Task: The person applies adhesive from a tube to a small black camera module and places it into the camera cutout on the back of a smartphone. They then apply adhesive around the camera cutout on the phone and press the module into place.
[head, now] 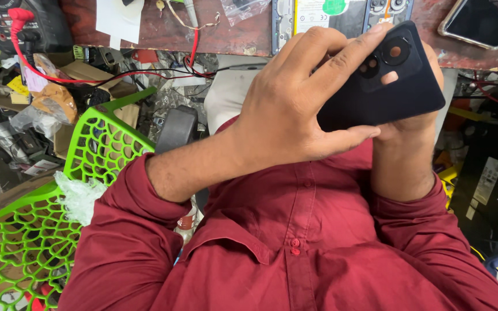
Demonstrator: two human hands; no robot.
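While both hands (295, 109) (410, 124) grip black phone (384, 86), green chair (96, 150) sits left, bench (162, 29) w/ opened phones (341, 14) ahead.

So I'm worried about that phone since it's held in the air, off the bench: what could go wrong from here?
1. The black phone is gripped only at its edges by the left hand and the right hand, over the lap; a slip could drop it to the floor.
2. Fingertips sit beside the camera lenses, so smudging seems likely.
3. The red lead and cluttered parts below the wooden bench might snag a sleeve.
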